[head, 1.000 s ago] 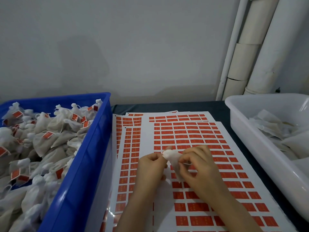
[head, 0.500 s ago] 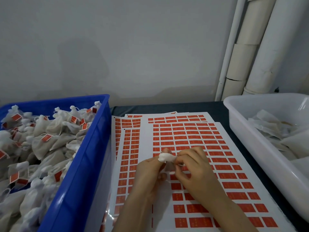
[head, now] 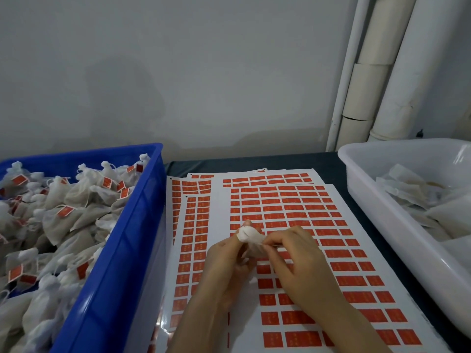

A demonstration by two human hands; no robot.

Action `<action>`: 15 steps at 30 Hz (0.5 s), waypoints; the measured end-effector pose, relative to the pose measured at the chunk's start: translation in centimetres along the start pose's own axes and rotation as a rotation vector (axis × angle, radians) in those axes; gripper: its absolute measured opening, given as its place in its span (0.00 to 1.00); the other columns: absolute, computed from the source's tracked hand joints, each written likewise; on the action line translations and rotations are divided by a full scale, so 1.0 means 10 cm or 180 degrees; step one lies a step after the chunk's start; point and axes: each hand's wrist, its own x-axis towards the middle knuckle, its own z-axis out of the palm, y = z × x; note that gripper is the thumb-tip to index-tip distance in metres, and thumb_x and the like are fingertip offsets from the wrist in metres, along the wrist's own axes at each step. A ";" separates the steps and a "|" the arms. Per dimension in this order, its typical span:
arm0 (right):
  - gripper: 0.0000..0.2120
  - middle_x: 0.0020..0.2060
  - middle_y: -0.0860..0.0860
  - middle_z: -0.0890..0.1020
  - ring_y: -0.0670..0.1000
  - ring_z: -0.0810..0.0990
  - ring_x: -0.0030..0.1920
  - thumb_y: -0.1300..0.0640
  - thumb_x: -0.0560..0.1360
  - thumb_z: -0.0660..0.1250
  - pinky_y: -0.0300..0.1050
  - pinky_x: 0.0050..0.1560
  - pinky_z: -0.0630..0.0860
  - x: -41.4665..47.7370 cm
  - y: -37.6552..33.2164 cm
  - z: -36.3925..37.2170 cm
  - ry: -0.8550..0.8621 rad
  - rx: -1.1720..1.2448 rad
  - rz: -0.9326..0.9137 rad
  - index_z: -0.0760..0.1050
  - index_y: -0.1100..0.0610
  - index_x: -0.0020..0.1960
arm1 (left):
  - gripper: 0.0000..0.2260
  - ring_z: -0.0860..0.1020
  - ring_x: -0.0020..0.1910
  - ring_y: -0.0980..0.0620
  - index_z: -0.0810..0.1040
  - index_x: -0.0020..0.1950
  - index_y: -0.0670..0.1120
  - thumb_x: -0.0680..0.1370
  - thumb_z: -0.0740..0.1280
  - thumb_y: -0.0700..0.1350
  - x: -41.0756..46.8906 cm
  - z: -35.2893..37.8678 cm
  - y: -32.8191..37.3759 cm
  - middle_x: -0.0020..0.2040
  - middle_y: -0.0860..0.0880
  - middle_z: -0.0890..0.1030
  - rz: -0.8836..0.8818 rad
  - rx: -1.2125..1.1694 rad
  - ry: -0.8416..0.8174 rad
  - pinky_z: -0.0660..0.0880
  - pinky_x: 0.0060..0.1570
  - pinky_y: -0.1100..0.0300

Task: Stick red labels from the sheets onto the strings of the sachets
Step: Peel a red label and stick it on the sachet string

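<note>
A small white cloth sachet [head: 248, 235] is held above the label sheets in the middle of the table. My left hand [head: 224, 261] grips its gathered top and body. My right hand [head: 298, 261] pinches at the sachet's right side, fingers curled; the string and any label between the fingertips are hidden. White sheets of red labels [head: 285, 207] lie stacked and fanned under both hands, with some rows on the left part peeled off.
A blue crate [head: 132, 240] on the left holds several labelled sachets with red tags. A white tub [head: 377, 205] on the right holds several unlabelled sachets. A grey wall and white pipes [head: 377, 72] stand behind the dark table.
Both hands have stayed over the sheets and kept working the sachet; its top has turned a little further to the left and my right fingers have closed in on it.
</note>
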 end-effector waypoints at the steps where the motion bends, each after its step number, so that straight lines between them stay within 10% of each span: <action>1: 0.07 0.39 0.49 0.82 0.48 0.80 0.39 0.55 0.69 0.67 0.33 0.45 0.72 0.00 0.00 0.00 -0.0031 -0.0063 -0.0087 0.80 0.56 0.44 | 0.08 0.82 0.46 0.48 0.84 0.39 0.50 0.76 0.67 0.42 0.00 0.00 0.00 0.42 0.46 0.84 0.0018 -0.0050 0.0011 0.78 0.39 0.61; 9: 0.04 0.38 0.49 0.83 0.48 0.81 0.39 0.55 0.70 0.70 0.37 0.47 0.74 0.01 0.05 0.00 -0.0085 -0.0422 -0.0470 0.81 0.56 0.42 | 0.08 0.80 0.51 0.48 0.86 0.40 0.50 0.62 0.72 0.47 -0.03 0.01 0.04 0.45 0.51 0.85 0.0012 -0.0433 -0.0476 0.79 0.44 0.59; 15: 0.07 0.38 0.49 0.83 0.48 0.81 0.39 0.55 0.66 0.68 0.38 0.48 0.74 0.02 0.01 0.02 -0.0221 -0.0650 -0.0611 0.81 0.56 0.41 | 0.11 0.80 0.46 0.53 0.85 0.39 0.52 0.77 0.65 0.42 -0.05 0.02 0.01 0.41 0.54 0.85 0.0220 -0.0086 -0.0168 0.78 0.35 0.67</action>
